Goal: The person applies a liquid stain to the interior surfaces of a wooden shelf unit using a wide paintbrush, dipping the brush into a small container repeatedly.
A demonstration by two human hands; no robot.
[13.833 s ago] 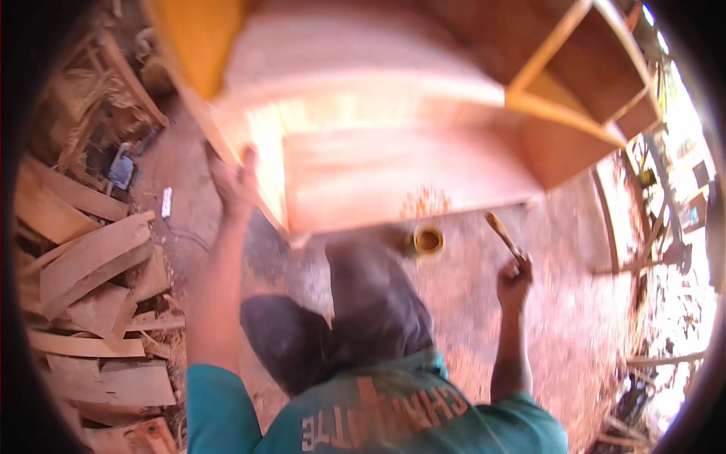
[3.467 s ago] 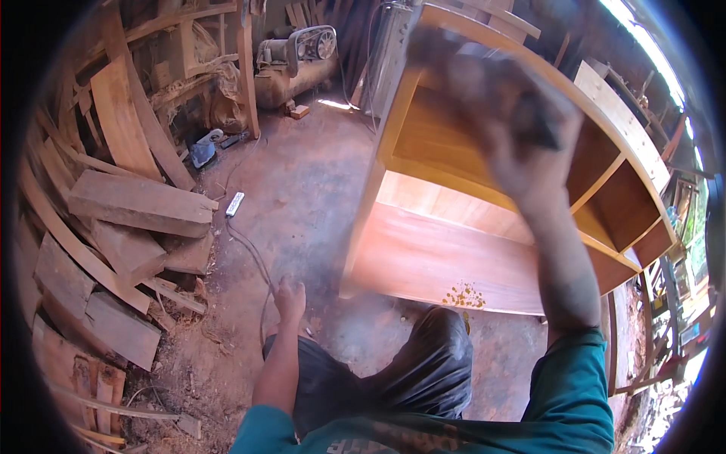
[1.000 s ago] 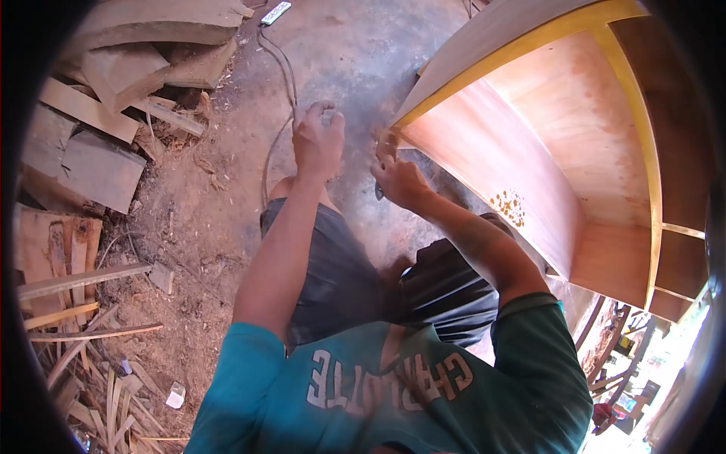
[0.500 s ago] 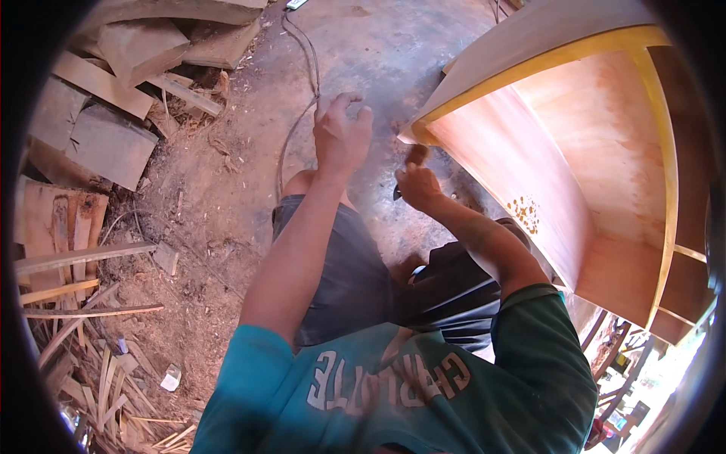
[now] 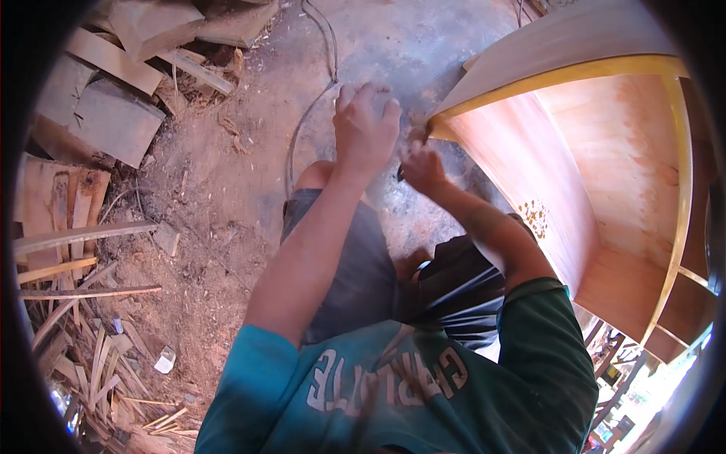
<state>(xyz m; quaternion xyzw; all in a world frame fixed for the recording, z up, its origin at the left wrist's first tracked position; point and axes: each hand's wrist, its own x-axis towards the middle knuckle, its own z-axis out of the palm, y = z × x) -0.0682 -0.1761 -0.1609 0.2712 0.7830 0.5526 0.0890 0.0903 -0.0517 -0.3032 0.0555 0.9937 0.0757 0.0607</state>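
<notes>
My left hand [image 5: 367,130] hovers over the floor left of the cabinet's near corner, fingers loosely curled and apart, with nothing visible in it. Beside it, my right hand [image 5: 425,169] is closed around a small tool [image 5: 417,138] with a brown end above the fist and a dark bit showing below. Motion blurs that tool, so its kind is unclear. Its brown end is close to the corner of a wooden cabinet [image 5: 522,140] with yellow edges and pinkish inner panels; whether they touch cannot be told. A cluster of brown spots [image 5: 533,218] marks the side panel.
Thick wooden boards and blocks [image 5: 113,125] are piled at the upper left. Thin strips and offcuts [image 5: 94,363] lie at the lower left. A dark cable [image 5: 296,136] runs across the dusty floor [image 5: 212,227] beside my left hand. My bent knees are below my hands.
The view has shifted a little, so the floor and cabinet appear displaced. My right hand is closer to the cabinet corner. My left hand has moved slightly up and right, its fingers still apart.
</notes>
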